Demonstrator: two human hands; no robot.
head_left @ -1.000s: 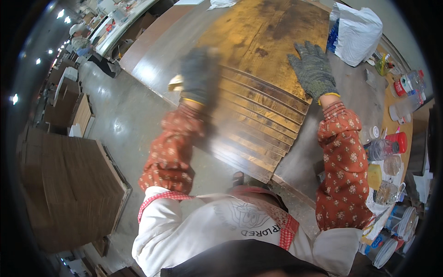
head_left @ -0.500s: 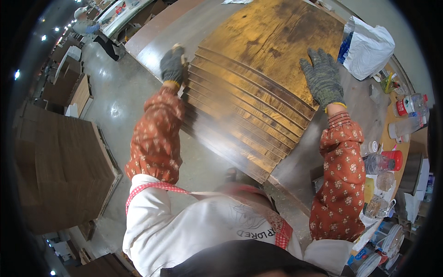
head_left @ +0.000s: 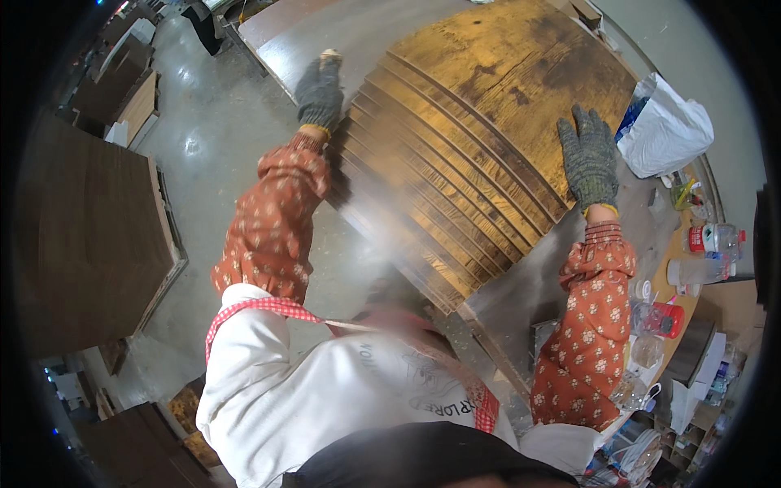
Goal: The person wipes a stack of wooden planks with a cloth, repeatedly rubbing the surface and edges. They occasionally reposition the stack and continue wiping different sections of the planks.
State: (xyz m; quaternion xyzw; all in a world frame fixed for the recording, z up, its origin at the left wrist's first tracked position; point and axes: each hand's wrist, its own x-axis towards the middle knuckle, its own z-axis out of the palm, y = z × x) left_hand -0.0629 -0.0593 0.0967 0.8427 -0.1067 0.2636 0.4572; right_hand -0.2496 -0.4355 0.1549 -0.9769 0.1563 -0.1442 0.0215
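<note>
A stack of brown wood-grain boards lies in front of me, their near edges stepped back one behind another like stairs. My right hand, in a grey knit glove with a yellow cuff, rests flat on the top board's right side, fingers stretched out. Beyond the stack's left edge is my left hand, gloved alike, its fingers closed round a small beige piece that sticks out past the fingertips. Most of that piece is hidden by the glove, so its kind does not show.
The boards lie on a grey-topped table. A white plastic bag stands right of them. Along the right, plastic bottles and a red-lidded jar crowd a wooden ledge. Another stack of brown boards stands on the floor at left.
The whole view has shifted, so the stack sits a little further right in it. My left hand has moved slightly away from the boards' left edge. My right hand stays on the top board.
</note>
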